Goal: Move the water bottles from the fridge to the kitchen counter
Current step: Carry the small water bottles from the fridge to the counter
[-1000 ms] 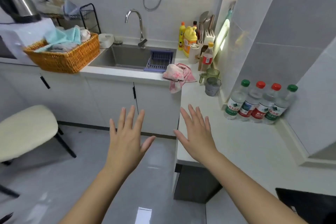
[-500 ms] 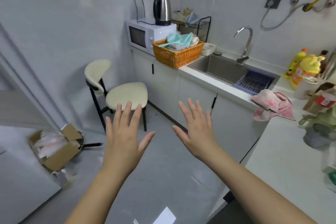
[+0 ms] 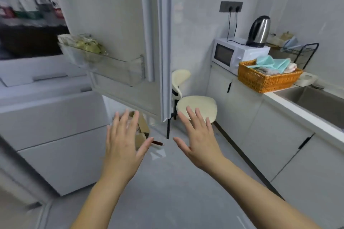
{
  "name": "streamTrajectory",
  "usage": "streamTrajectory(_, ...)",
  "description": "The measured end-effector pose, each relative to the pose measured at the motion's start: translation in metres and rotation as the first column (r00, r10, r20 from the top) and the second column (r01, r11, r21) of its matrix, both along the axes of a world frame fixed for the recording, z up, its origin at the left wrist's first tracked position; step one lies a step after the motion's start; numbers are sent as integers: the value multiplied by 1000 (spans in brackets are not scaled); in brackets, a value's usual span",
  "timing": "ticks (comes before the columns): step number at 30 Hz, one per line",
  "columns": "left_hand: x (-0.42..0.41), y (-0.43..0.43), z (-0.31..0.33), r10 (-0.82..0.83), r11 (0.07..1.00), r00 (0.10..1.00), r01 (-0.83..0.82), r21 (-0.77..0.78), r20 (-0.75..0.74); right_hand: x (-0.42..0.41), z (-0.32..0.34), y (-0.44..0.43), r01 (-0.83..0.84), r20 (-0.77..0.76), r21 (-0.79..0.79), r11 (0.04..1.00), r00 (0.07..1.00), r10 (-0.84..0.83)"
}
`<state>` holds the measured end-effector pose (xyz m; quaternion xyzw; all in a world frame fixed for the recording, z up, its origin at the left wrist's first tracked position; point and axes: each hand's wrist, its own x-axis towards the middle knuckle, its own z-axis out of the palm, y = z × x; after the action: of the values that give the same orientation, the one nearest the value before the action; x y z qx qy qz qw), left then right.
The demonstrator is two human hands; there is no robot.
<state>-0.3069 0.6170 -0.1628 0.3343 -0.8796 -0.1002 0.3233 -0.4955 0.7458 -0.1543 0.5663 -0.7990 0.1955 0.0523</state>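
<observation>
Before the open white fridge (image 3: 55, 121), we have turned away from the white kitchen table (image 3: 301, 115), left grip (image 3: 122, 147) and right grip (image 3: 201, 143) both spread and empty, so another fetch looks due.

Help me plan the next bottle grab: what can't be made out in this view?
Head view:
- Fridge interior: motion-blurred; what stands inside cannot be told.
- Bag on the door shelf: blurred, contents unclear.
- Cardboard box: partly behind the left hand.
- Sink: cut off by the right edge.
</observation>
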Motion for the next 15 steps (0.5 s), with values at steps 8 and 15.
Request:
streamTrajectory(8, 118, -95, 10, 105, 993, 994, -104, -47, 21, 105, 1, -118, -94, -10, 24, 995, 996, 94)
streamTrajectory(15, 169, -144, 11, 184, 980, 982, -182, -80, 30, 158, 4, -185, -181, 8, 43, 983, 983, 181)
